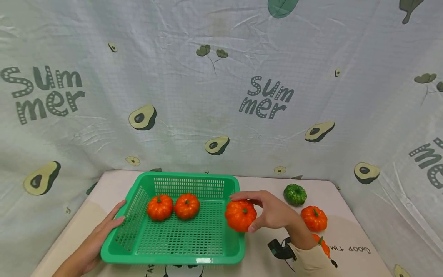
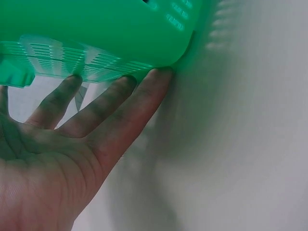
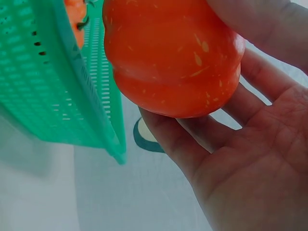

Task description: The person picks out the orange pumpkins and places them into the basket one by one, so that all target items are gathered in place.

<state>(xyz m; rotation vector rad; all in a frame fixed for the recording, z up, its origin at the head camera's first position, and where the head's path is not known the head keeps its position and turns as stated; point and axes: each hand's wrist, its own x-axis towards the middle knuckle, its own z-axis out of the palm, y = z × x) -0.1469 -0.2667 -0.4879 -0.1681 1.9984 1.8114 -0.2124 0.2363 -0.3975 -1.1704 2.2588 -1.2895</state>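
Observation:
My right hand (image 1: 273, 209) grips an orange toy pumpkin (image 1: 240, 216) with a green stem, at the right rim of the green basket (image 1: 173, 259). In the right wrist view the pumpkin (image 3: 171, 62) sits between thumb and fingers, above the table and beside the basket wall (image 3: 72, 82). Inside the basket, towards the left, two more orange pumpkins stand side by side, a left one (image 1: 160, 207) and a right one (image 1: 187, 206). My left hand (image 1: 97, 240) rests against the basket's left side; the left wrist view shows its fingers (image 2: 120, 115) extended, their tips touching the perforated wall.
Right of the basket, on the pale table (image 1: 349, 231), lie a green pumpkin (image 1: 295, 194) and an orange pumpkin (image 1: 314, 218). Another orange one (image 1: 322, 244) is partly hidden by my right forearm. A printed white curtain (image 1: 187, 96) hangs behind the table.

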